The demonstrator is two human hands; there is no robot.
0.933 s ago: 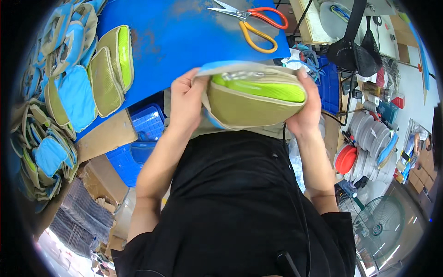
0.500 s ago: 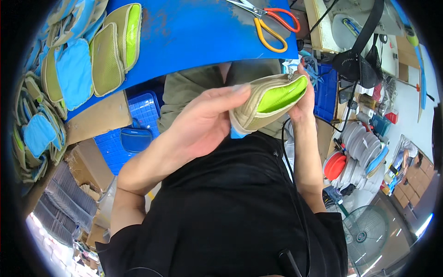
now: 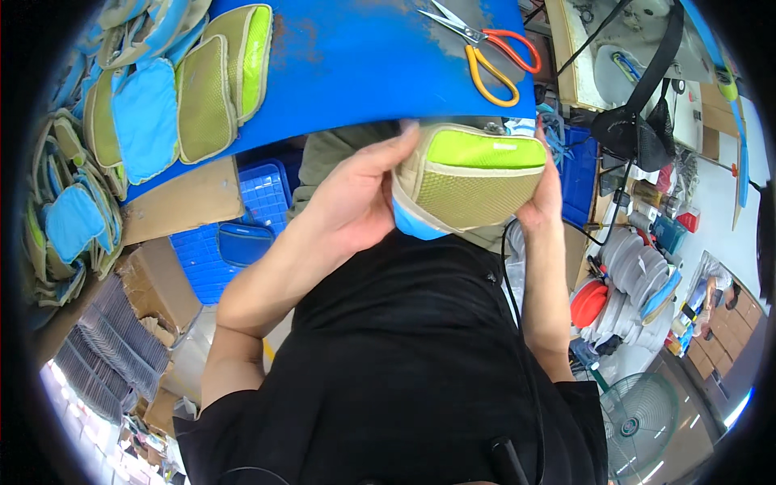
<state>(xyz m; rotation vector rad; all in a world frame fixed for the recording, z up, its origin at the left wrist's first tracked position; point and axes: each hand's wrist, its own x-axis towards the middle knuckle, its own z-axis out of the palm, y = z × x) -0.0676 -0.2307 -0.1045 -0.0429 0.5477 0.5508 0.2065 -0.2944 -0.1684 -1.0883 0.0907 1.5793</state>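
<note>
I have my left hand (image 3: 356, 202) wrapped around the left end of a small pouch (image 3: 469, 182), fingers curled over its top edge and thumb underneath. My right hand (image 3: 543, 198) grips the pouch's right end, mostly hidden behind it, so only the fingertips and the heel of the hand show. The pouch sits between both hands in front of my chest, just near of the blue table (image 3: 364, 65); its khaki mesh face is turned toward me, with a lime green band along the top and a light blue piece showing at its lower left corner.

On the far side of the table lie scissors (image 3: 489, 50) with orange and yellow handles. To the left, finished pouches (image 3: 202, 89) in khaki, green and blue lie stacked on the table's edge. Below the table on the left are blue plastic crates (image 3: 242, 222).
</note>
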